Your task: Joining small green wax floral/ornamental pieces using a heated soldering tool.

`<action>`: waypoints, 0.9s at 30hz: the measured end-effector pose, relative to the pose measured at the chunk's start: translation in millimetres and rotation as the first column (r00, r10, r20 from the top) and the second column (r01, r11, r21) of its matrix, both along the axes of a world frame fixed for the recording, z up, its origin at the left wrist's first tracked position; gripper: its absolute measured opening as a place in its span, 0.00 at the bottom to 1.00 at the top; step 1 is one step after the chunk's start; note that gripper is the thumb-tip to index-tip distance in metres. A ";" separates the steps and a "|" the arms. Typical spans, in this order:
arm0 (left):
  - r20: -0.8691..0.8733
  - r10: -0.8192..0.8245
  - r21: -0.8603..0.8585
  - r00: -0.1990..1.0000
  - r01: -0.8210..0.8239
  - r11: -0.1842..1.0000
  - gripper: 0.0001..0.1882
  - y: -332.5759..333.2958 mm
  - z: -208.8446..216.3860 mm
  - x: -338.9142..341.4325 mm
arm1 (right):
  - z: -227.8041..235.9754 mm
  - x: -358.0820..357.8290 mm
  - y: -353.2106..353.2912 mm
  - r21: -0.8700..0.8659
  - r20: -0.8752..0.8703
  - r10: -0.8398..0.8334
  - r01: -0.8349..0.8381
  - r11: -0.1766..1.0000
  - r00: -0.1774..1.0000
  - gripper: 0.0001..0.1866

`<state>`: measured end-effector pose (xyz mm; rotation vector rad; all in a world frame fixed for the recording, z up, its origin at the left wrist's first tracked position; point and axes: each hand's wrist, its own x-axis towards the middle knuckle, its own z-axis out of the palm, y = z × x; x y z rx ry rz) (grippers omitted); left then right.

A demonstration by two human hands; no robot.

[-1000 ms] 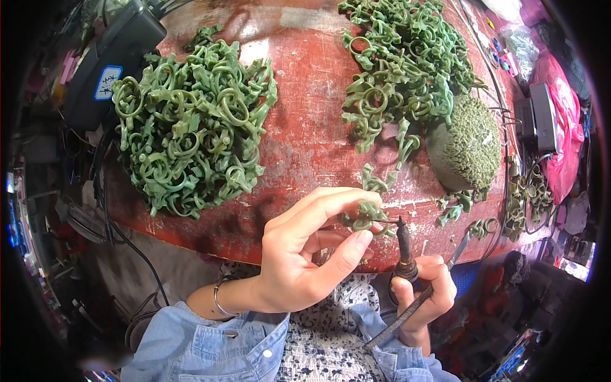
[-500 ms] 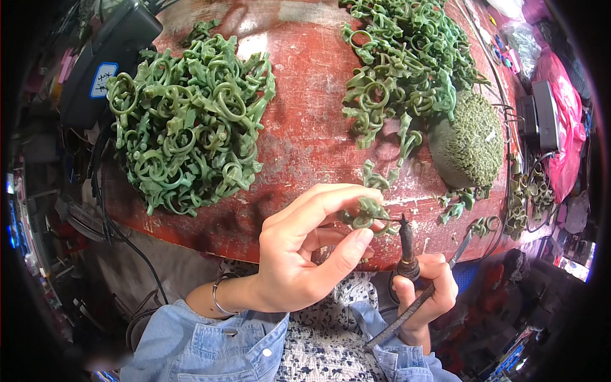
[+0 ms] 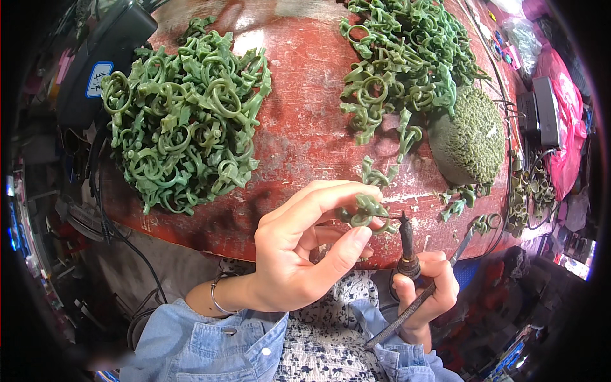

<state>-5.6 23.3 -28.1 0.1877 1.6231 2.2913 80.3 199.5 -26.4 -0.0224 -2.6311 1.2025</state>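
Our left grip [image 3: 307, 248] pinches a green piece [image 3: 368, 209] — likely for access; our right grip [image 3: 429, 290] holds dark-tipped tool [image 3: 407, 245] and rod [image 3: 403, 320].

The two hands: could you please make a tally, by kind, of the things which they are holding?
Small green piece, in the left hand: 1
Dark-tipped tool, in the right hand: 1
Long thin grey tool, also in the right hand: 1
Total: 3

Left hand [image 3: 299, 254] arched in pinch, right hand [image 3: 433, 303] curled
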 end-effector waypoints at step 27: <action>0.174 -0.067 0.120 0.982 0.047 0.992 0.21 -4.5 9.5 -4.4 | 7.9 -12.7 21.5 0.152 -0.034 -0.610 0.607 0.780 0.792 0.12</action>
